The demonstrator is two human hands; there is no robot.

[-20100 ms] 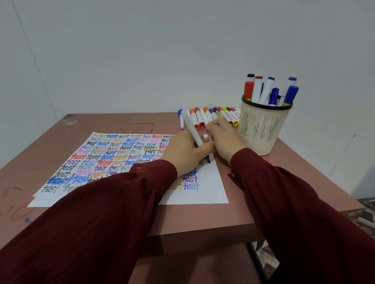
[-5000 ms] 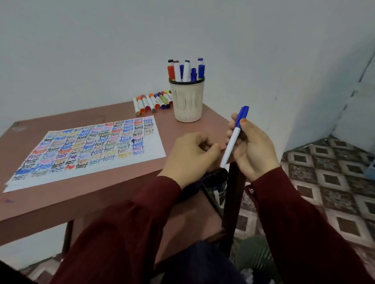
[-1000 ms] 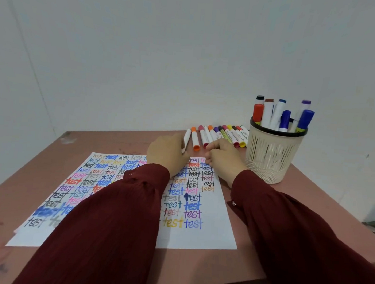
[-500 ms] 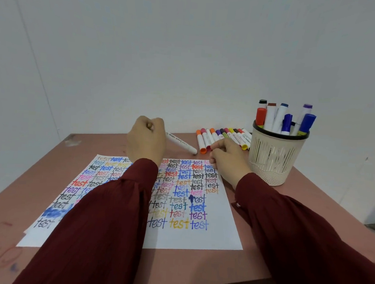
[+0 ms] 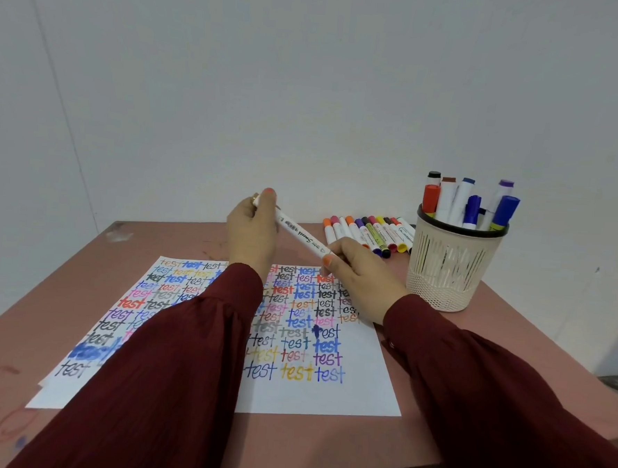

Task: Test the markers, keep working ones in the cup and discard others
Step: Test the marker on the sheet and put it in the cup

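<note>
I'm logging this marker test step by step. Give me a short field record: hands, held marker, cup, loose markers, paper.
left hand: grips one end of the white marker
right hand: pinches its other end
white marker: tilted in the air above the paper
cup: upright, right of the paper, holding stored markers
loose markers: row lying on the table beside the cup
paper: rows of coloured "test" words

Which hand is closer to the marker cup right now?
Right. The right hand is beside the cup, to its left; the left hand grips the white marker farther left.
</note>
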